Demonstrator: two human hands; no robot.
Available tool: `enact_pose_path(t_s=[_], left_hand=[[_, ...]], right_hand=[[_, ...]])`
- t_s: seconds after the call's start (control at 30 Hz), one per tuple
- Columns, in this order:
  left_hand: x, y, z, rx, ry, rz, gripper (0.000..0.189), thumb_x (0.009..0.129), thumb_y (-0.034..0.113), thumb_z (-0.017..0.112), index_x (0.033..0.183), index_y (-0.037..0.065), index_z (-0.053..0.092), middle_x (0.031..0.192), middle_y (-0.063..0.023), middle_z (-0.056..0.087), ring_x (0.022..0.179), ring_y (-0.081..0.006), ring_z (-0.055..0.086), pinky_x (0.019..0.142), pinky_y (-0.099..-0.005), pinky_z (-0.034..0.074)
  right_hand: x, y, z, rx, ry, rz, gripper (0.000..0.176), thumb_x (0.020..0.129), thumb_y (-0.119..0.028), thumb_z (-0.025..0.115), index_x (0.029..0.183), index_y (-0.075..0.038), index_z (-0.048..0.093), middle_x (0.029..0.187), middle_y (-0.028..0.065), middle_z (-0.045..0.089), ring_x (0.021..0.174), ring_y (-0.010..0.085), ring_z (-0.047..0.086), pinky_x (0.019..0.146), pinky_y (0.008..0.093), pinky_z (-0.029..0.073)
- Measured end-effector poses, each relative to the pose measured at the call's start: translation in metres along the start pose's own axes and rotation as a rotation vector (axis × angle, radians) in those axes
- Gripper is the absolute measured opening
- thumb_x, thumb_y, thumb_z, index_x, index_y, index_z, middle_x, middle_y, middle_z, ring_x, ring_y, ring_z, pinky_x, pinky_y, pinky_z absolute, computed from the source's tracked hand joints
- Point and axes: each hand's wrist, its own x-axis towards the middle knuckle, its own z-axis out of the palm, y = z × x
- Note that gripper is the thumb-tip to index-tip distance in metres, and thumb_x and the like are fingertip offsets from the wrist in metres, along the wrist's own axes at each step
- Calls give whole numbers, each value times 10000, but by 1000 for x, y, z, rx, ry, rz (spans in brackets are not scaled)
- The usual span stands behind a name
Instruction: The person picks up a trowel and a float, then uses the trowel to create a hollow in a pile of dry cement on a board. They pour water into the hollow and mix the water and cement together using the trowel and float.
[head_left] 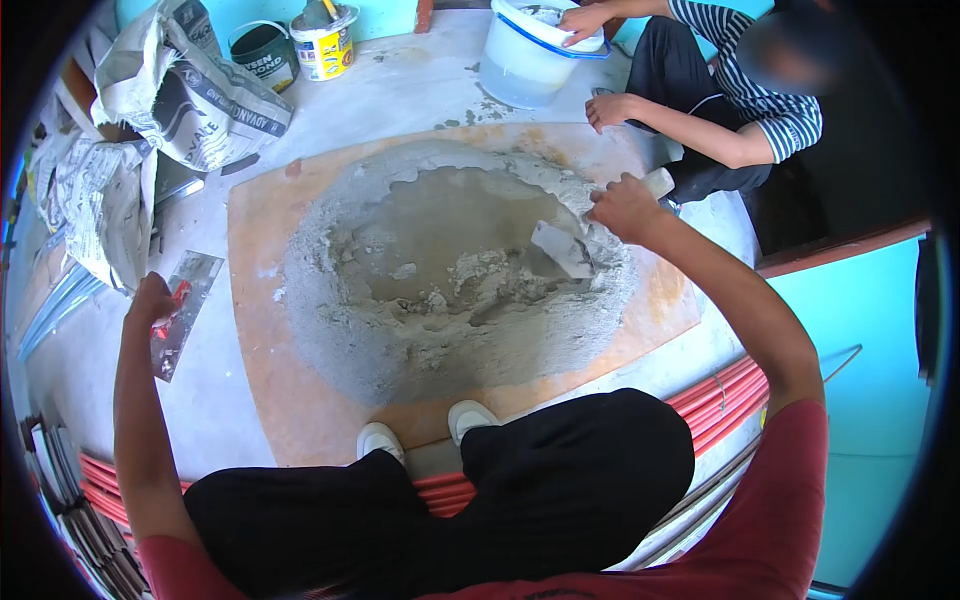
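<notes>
My left hand (153, 299) is closed around the red handle of a flat plastering trowel (198, 285), whose rectangular metal blade is near the floor at the left. With my right hand (628, 208) I grip a trowel by its handle; the pale handle end (658, 182) sticks out behind my fist. The trowel's blade (562, 250), smeared with grey mix, sits at the right inner edge of the mortar heap. This heap is a ring of grey powdery mix (400, 345) around a pool of murky water (460, 215), spread on a tan board (262, 330).
A co-worker in a striped shirt (790, 130) squats at the upper right, one hand on a white bucket (525, 60). Torn cement bags (215, 110), a black bucket (262, 55) and a yellow-white tub (325, 45) stand upper left. Red pipes (715, 405) lie by my feet.
</notes>
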Motion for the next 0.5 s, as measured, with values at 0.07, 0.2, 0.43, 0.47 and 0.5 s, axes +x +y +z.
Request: enact_pose_path(t_s=[0.07, 0.2, 0.43, 0.47, 0.5], left_hand=[[-15, 18, -14, -54, -10, -32, 230, 639, 100, 712, 733, -77, 600, 767, -254, 637, 731, -334, 665, 632, -395, 521], [-10, 17, -11, -45, -20, 24, 224, 642, 98, 712, 718, -71, 586, 744, -256, 629, 723, -329, 664, 621, -386, 521], [-15, 17, -13, -89, -13, -43, 251, 628, 93, 729, 755, -69, 584, 766, -250, 634, 719, -329, 660, 626, -391, 521], [-8, 7, -7, -64, -29, -45, 265, 624, 89, 734, 772, -69, 582, 775, -250, 634, 719, -328, 660, 624, -390, 521], [-1, 0, -3, -40, -45, -43, 281, 620, 86, 740, 789, -70, 580, 784, -250, 634, 719, -326, 661, 621, -389, 522]], right_hand=[[-9, 4, -6, -5, 37, -24, 158, 790, -137, 592, 875, -239, 677, 919, -33, 630, 900, 172, 631, 736, 362, 436], [-11, -20, 0, 47, 21, -118, 154, 798, -156, 570, 857, -255, 672, 897, -37, 627, 887, 176, 632, 747, 360, 434], [9, -14, 44, -8, -71, 13, 162, 838, -173, 532, 860, -251, 672, 922, -39, 645, 893, 172, 631, 786, 383, 406], [9, -8, 45, -19, -57, 14, 165, 840, -173, 531, 864, -253, 673, 927, -39, 643, 899, 170, 628, 789, 380, 403], [6, 1, 40, -31, -45, 16, 167, 841, -172, 530, 868, -254, 673, 932, -39, 641, 904, 169, 626, 792, 378, 400]])
